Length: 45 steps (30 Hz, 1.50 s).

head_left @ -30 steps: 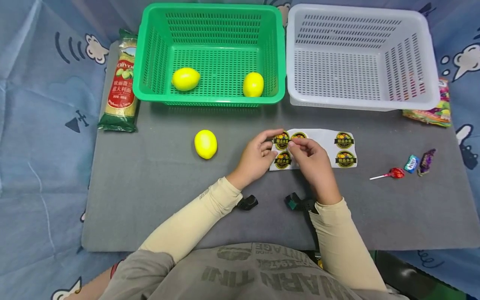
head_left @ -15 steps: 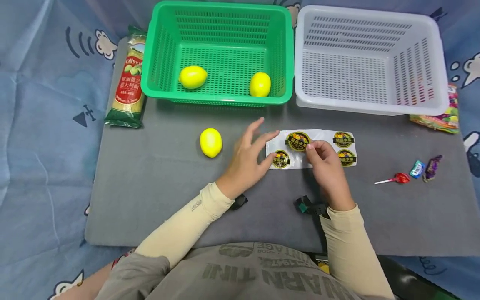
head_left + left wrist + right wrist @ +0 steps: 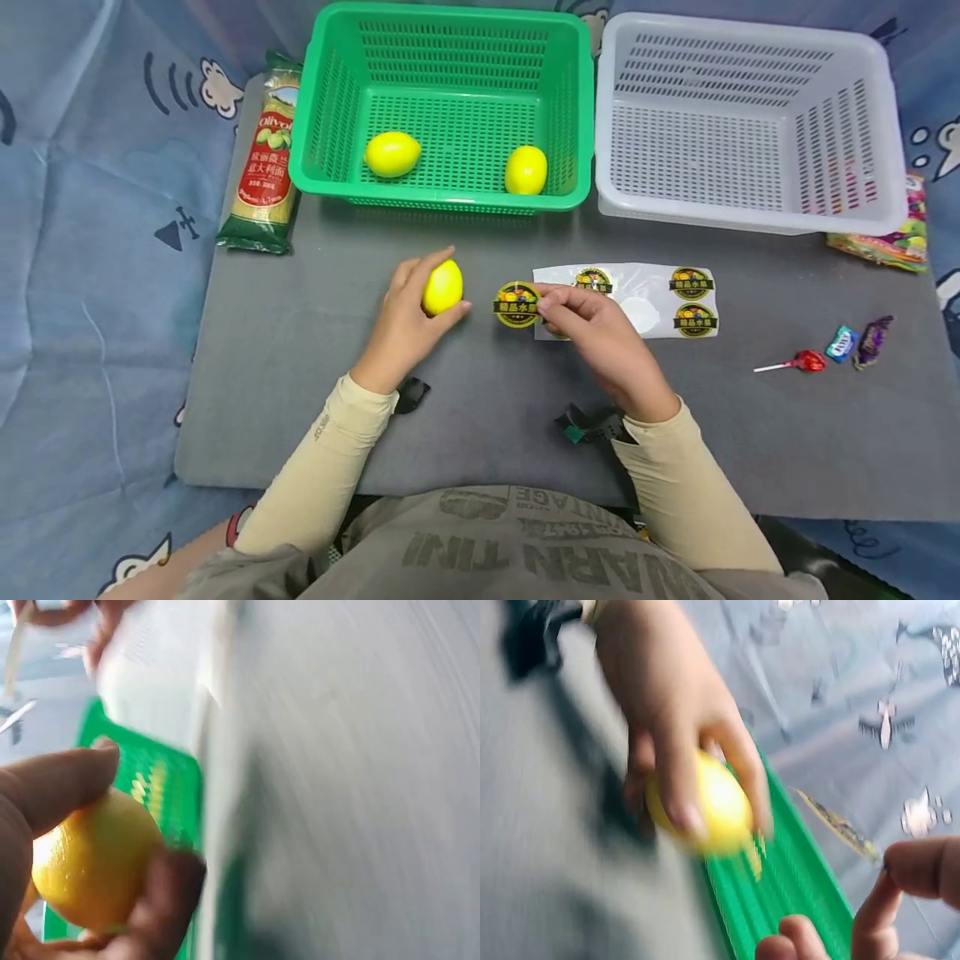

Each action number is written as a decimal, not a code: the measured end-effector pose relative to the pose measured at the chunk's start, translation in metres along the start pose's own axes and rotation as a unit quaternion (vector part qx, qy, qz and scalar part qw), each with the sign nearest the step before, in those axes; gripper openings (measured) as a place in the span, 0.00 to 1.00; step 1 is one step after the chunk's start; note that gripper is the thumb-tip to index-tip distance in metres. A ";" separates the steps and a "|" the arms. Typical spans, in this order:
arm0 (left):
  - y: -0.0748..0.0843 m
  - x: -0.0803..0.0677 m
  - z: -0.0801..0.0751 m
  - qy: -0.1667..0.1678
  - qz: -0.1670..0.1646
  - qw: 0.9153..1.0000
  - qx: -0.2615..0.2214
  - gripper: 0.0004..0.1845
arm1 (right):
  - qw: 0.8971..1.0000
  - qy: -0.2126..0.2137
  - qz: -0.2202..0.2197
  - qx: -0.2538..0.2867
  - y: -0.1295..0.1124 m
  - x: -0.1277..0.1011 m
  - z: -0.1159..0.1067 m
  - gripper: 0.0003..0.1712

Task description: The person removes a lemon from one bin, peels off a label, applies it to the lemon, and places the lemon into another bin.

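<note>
My left hand [image 3: 401,321] grips a yellow lemon [image 3: 444,288], thumb on one side and fingers on the other; the left wrist view shows the same lemon [image 3: 101,859] between thumb and fingertips. Between thumb and forefinger my right hand [image 3: 600,337] pinches the edge of a round black-and-gold fruit sticker [image 3: 516,305], held out toward the lemon with a gap between them. Edge-on, the sticker [image 3: 838,825] shows in the right wrist view. Under the right hand lies the white sticker sheet [image 3: 637,275], with several stickers on it and a bare round spot.
A green basket [image 3: 442,200] with two lemons stands at the back, a white basket [image 3: 750,218] right beside it. A spaghetti pack [image 3: 262,167] lies at left. On the right are a lollipop [image 3: 808,361], two wrapped candies [image 3: 842,343] and a colourful bag [image 3: 888,242].
My right hand has peeled the sticker off the sheet and carried it left. My left hand has left the sheet, moved left, taken hold of the lemon and shifted it slightly right.
</note>
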<state>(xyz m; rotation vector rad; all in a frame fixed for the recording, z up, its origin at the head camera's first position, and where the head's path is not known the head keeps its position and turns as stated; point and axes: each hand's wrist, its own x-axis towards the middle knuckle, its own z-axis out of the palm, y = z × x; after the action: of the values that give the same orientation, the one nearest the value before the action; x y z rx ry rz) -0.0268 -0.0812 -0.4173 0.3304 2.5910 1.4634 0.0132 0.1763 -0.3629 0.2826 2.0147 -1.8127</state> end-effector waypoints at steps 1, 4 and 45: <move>0.003 0.000 0.004 -0.012 0.002 0.998 -0.059 0.42 | 1.000 -0.011 0.002 0.008 -0.002 0.002 0.005 0.16; 0.013 -0.001 0.012 -0.075 0.011 0.969 -0.235 0.49 | 1.000 -0.018 0.002 0.012 -0.007 0.005 0.016 0.18; 0.051 -0.009 0.026 -0.062 -0.074 0.828 -0.552 0.37 | 0.838 0.056 -0.430 -0.332 0.020 0.011 0.031 0.48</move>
<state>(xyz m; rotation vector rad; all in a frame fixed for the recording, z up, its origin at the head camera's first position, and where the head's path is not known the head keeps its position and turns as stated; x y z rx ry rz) -0.0058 -0.0364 -0.3868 0.0467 1.2480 2.4119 0.0168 0.1468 -0.3883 -0.8760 2.9732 -1.3179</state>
